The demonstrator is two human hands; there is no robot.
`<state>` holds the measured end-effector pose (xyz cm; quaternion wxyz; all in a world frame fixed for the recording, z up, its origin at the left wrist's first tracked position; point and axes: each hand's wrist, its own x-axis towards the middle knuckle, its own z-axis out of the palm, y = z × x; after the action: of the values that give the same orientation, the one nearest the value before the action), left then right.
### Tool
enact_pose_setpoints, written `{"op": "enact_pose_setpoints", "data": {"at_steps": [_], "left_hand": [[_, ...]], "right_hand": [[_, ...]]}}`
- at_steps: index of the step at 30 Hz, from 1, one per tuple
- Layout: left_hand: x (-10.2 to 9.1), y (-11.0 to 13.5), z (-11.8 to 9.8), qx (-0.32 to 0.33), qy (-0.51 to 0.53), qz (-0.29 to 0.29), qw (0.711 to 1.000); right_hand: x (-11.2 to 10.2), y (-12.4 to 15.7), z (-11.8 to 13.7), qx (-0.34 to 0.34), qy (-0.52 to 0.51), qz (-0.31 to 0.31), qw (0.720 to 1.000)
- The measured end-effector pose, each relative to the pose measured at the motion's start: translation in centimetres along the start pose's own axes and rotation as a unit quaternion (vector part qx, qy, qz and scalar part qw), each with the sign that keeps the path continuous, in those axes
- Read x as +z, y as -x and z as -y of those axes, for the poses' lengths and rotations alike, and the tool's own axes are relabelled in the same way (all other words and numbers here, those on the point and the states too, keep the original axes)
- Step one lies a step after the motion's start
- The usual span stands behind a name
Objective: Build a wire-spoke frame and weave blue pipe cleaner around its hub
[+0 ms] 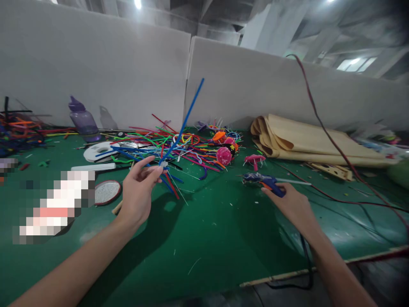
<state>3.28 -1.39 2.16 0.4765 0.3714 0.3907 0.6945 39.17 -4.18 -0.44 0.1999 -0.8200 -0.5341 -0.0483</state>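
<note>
My left hand point(138, 192) is raised over the green table point(204, 230) and pinches a long blue pipe cleaner point(185, 120) near its lower end, where a small bunch of blue and red stems hangs from my fingertips. The blue stem points up and to the right. My right hand point(289, 205) rests on the table farther right, fingers closed on a blue glue gun point(266, 182) with an orange trigger; a thin white glue stick pokes out of it to the right. A black cord runs from it along my wrist.
A heap of coloured pipe cleaners point(172, 147) and pink fuzzy pieces point(224, 155) lies behind my hands. A purple bottle point(83, 120), a white tape spool point(99, 151) and a round lid point(107, 192) stand at the left. Folded tan sheets point(306, 140) and a red cable point(322, 128) lie right. White partitions back the table.
</note>
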Motion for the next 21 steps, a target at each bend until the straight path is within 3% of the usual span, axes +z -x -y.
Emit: {"op": "enact_pose_setpoints", "data": {"at_steps": [4, 8, 12, 14, 16, 19, 21], "left_hand": [[-0.2, -0.4, -0.5, 0.01, 0.024, -0.012, 1.0], [-1.1, -2.2, -2.1, 0.016, 0.051, -0.038, 0.998], [-1.9, -4.4, -4.4, 0.0, 0.056, -0.04, 0.998], [-1.8, -5.0, -5.1, -0.007, 0.053, -0.026, 0.998], [-1.6, -5.2, -5.2, -0.01, 0.045, -0.005, 0.999], [-1.4, -5.0, -4.5, -0.019, 0.019, 0.035, 0.999], [-1.7, -5.0, -3.7, -0.033, -0.005, 0.056, 0.998]], "right_hand": [[0.4, -0.6, -1.5, -0.024, 0.084, 0.009, 0.996], [-0.4, 0.7, 0.8, -0.143, 0.179, -0.074, 0.971], [-1.4, 4.0, 7.4, -0.367, 0.087, -0.085, 0.922], [-1.5, 6.1, 11.8, -0.478, 0.053, -0.004, 0.877], [-0.9, 8.0, 16.3, -0.58, 0.021, 0.059, 0.812], [1.2, 9.6, 22.5, -0.664, -0.018, 0.061, 0.745], [3.1, 9.9, 25.7, -0.662, -0.035, 0.031, 0.748]]}}
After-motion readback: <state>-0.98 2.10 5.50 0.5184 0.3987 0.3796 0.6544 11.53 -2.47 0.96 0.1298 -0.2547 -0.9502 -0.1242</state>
